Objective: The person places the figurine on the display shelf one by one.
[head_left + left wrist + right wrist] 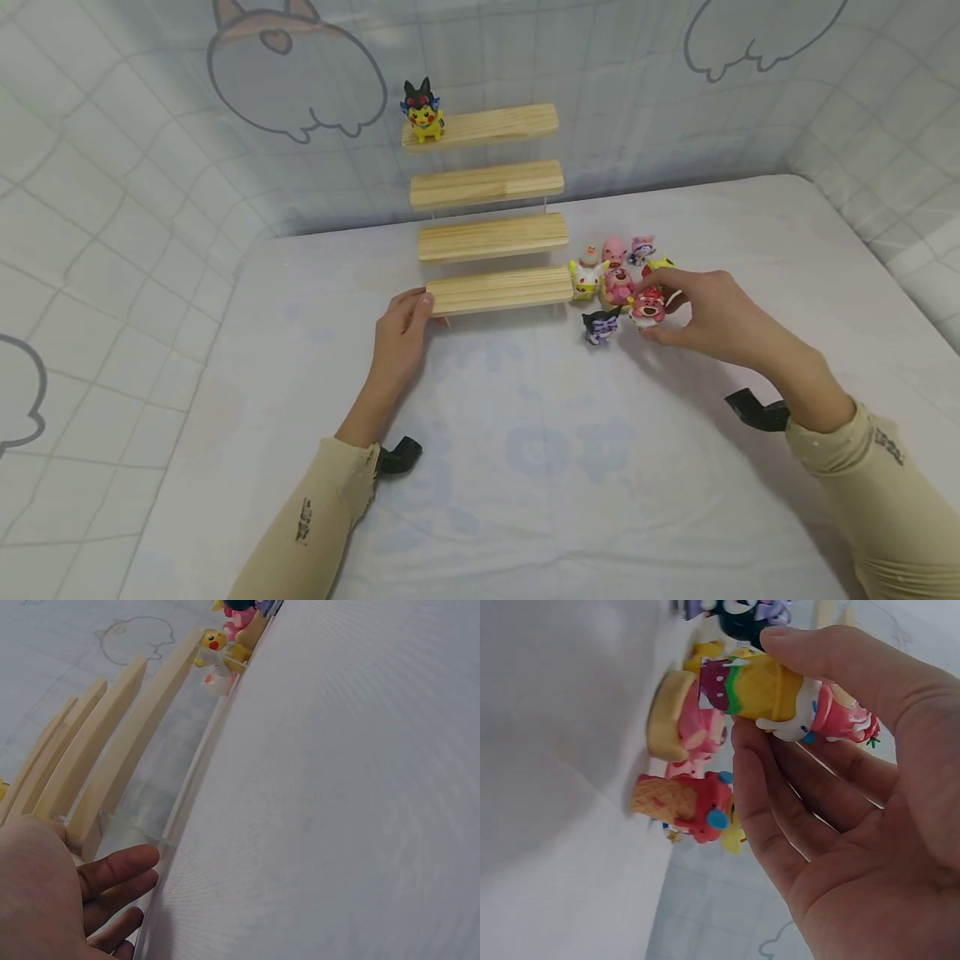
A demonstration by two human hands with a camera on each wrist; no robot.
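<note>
My right hand [712,321] pinches a small toy figurine [769,690], a pink bear with a strawberry on its head, above a yellow cup-shaped base with a purple end. In the head view this figurine [648,308] is at the front right of a cluster of figurines. Beside it are a black-and-purple figurine [600,327], a pink bear figurine [618,286] and a white-and-yellow figurine [587,281]. My left hand [400,337] rests against the left end of the lowest wooden shelf [498,290]. Its visible fingers [120,864] extend loosely by the clear support; the thumb is hidden in the left wrist view.
The stepped rack has more wooden shelves [491,237] rising behind. A yellow figurine with a dark hood [423,112] stands at the top shelf's left end. A pale patterned cloth [525,467] covers the table, and a curtain [480,50] hangs behind.
</note>
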